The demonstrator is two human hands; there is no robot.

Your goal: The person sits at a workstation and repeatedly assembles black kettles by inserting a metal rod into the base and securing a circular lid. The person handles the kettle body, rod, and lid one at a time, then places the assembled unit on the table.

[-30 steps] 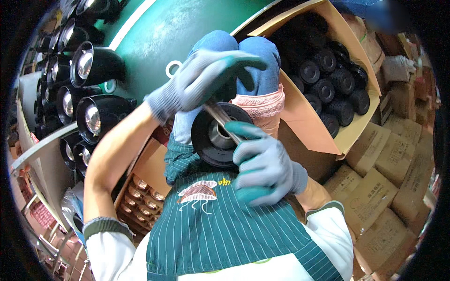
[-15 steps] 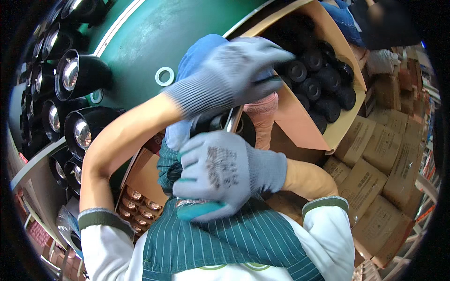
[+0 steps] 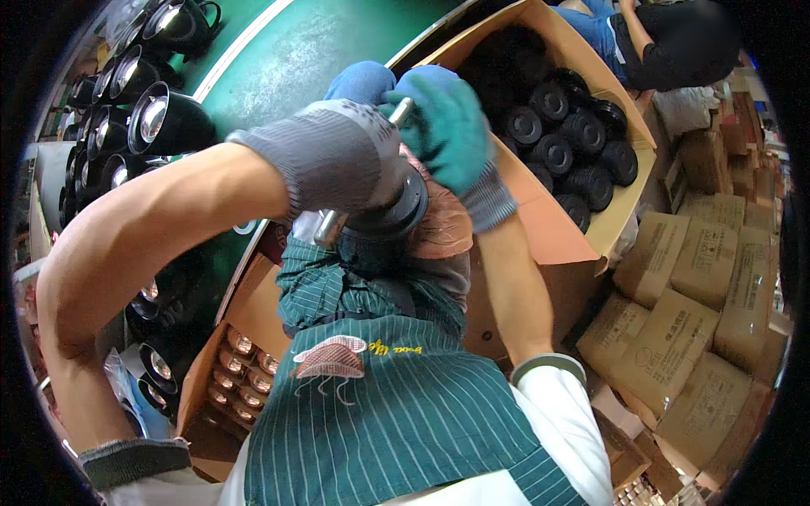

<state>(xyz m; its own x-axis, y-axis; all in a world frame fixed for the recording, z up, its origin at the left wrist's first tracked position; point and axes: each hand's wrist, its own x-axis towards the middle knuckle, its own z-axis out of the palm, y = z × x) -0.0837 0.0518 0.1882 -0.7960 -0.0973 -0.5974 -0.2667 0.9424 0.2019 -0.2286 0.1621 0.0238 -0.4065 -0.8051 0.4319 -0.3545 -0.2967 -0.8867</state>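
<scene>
My left hand [image 3: 346, 156], in a grey knit glove, is closed round a shiny metal rod [image 3: 331, 228]. The rod slants, and its two ends stick out of the fist, one up and away, the other down toward my apron. Just beyond, my right hand [image 3: 456, 139] shows the teal coating of its glove beside the rod's far end. It is smeared by motion, and whether it grips anything is unclear. Under the left hand a black round part [image 3: 396, 215] rests over my lap, partly hidden by the wrist. A pinkish cloth or sleeve [image 3: 443, 223] lies beside it.
An open carton [image 3: 548, 228] of black ribbed discs stands ahead to the right. Shiny-centred black bowl-shaped housings [image 3: 164, 122] line the left of the green table [image 3: 270, 76]. Near my left elbow sits a box [image 3: 202, 405] of coppery cups. Cartons [image 3: 666, 337] are stacked right; another person [image 3: 675, 42] sits beyond.
My left hand has come down and back onto the rod. The right hand has moved from near my apron up and away, to the rod's far end.
</scene>
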